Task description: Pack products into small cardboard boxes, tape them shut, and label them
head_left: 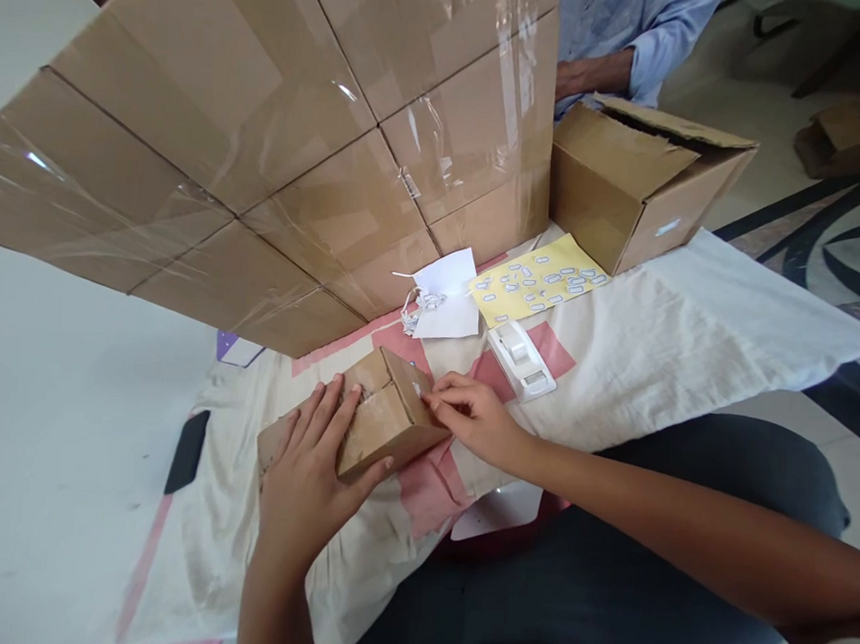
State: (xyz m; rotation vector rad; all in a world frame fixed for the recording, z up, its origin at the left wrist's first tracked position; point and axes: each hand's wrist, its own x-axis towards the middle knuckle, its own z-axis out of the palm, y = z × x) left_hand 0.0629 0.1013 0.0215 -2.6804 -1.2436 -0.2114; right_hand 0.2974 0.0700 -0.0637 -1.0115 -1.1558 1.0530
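Note:
A small brown paper-wrapped parcel (388, 418) lies on a white cloth (689, 326) over my lap. My left hand (314, 470) rests flat on its top, fingers spread, thumb against its near side. My right hand (472, 416) is pinched at the parcel's right end flap, fingertips pressed together on the paper. A white tape dispenser (521, 359) sits just beyond my right hand.
A large taped cardboard wall (266, 140) stands behind the parcel. A yellow sticker sheet (537, 284) and white paper (445, 304) lie beside an open cardboard box (639, 189). Another person's hand (579, 75) rests behind that box. A black phone (187, 451) lies at left.

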